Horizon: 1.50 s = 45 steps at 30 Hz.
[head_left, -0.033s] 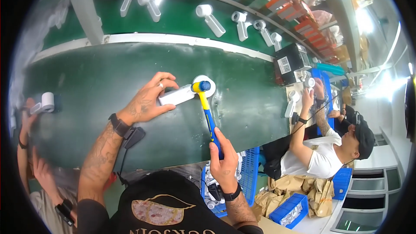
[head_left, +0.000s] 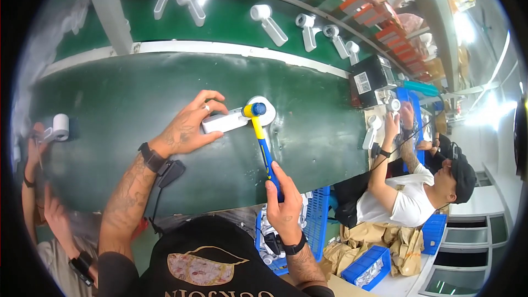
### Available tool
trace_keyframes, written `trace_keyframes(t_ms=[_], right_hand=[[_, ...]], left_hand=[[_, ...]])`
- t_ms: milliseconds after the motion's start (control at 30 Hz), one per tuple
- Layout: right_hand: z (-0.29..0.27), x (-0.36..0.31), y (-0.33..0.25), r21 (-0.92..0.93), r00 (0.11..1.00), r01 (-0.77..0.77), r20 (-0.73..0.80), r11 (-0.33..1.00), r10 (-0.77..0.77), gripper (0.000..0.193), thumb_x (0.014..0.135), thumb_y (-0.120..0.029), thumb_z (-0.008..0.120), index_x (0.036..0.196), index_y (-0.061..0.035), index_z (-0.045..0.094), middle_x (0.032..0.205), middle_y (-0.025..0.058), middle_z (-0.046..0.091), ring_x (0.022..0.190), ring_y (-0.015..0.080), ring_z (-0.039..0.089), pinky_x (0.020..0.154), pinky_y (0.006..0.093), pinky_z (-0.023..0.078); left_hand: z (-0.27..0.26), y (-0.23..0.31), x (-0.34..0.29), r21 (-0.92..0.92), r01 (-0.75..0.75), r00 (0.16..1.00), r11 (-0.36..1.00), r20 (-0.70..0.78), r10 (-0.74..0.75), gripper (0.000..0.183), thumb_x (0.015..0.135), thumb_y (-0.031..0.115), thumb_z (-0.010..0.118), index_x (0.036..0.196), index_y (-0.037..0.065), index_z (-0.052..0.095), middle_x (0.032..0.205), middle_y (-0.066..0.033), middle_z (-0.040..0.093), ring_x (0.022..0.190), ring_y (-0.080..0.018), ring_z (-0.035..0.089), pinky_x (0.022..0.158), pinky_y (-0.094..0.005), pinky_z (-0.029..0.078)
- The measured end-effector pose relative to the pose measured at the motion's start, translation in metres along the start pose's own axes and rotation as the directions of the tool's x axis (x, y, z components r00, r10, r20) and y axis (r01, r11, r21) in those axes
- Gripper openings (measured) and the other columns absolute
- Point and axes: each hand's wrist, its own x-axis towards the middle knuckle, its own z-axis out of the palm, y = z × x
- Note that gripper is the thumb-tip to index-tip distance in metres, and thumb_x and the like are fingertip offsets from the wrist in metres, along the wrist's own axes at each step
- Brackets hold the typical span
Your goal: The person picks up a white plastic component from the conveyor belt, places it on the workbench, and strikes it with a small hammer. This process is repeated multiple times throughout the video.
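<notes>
A white handheld-fan-shaped part (head_left: 224, 122) lies on the green tabletop, its round head to the right and its handle to the left. My left hand (head_left: 190, 126) grips the handle end, thumb on the near side and fingers on the far side. In my right hand (head_left: 285, 201) is a mallet (head_left: 264, 148) with a yellow and blue head and a blue handle, held by the handle's lower end. The mallet's head is over the part's round head, hiding some of it; whether they touch, I cannot tell.
Beyond the table's white rail (head_left: 220, 49), several similar white parts (head_left: 269, 25) lie on a green belt. A black box (head_left: 369, 82) stands at the right. Blue crates (head_left: 318, 220) are near my right arm. Co-workers handle white parts on the right (head_left: 407, 192) and left (head_left: 33, 154).
The whole view has shifted very slightly. My hands, the mallet and the white part keep the same arrangement; at the left edge the co-worker's hands have moved slightly.
</notes>
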Motion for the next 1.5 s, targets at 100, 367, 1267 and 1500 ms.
trace_keyframes(t_ms=[100, 367, 1267, 1500], right_hand=[[0.002, 0.0, -0.001, 0.001, 0.998, -0.045, 0.047, 0.999, 0.045, 0.043, 0.104, -0.003, 0.071, 0.147, -0.0005, 0.067, 0.105, 0.016, 0.076, 0.083, 0.0226, 0.07, 0.077, 0.0332, 0.056], [0.011, 0.001, -0.004, 0.017, 0.991, -0.084, 0.109, 0.996, 0.081, 0.045, 0.104, -0.002, 0.07, 0.149, -0.0004, 0.066, 0.111, 0.0169, 0.077, 0.088, 0.0227, 0.072, 0.081, 0.0319, 0.057], [0.026, 0.009, -0.005, -0.011, 0.962, 0.258, 0.092, 0.966, -0.256, 0.044, 0.099, 0.006, 0.073, 0.141, -0.0049, 0.073, 0.088, 0.0138, 0.068, 0.068, 0.0283, 0.065, 0.062, 0.0371, 0.053], [0.033, 0.014, 0.005, 0.034, 0.984, 0.139, 0.106, 0.99, -0.142, 0.043, 0.099, 0.005, 0.071, 0.142, 0.0003, 0.071, 0.092, 0.0164, 0.071, 0.074, 0.0275, 0.068, 0.068, 0.0368, 0.055]], left_hand=[[0.0, -0.019, -0.006, 0.073, -0.026, 1.0, 0.997, -0.016, 0.027, 0.047, 0.088, 0.016, 0.086, 0.132, 0.011, 0.068, 0.141, -0.0091, 0.061, 0.123, -0.0319, 0.066, 0.101, -0.0422, 0.058], [-0.002, -0.01, -0.009, 0.308, 0.011, 0.998, 0.951, -0.065, 0.009, 0.034, 0.092, 0.02, 0.084, 0.12, 0.005, 0.072, 0.125, -0.0133, 0.069, 0.11, -0.0328, 0.067, 0.097, -0.0412, 0.057], [0.001, -0.025, -0.004, 0.211, 0.015, 0.997, 0.977, -0.081, 0.002, 0.027, 0.09, 0.025, 0.09, 0.101, 0.006, 0.073, 0.097, -0.0068, 0.069, 0.099, -0.0304, 0.064, 0.092, -0.0408, 0.053], [0.008, -0.015, -0.006, 0.143, 0.129, 0.972, 0.981, -0.214, -0.097, 0.027, 0.09, 0.023, 0.091, 0.102, 0.004, 0.077, 0.095, -0.0058, 0.072, 0.074, -0.0187, 0.066, 0.068, -0.0345, 0.054]])
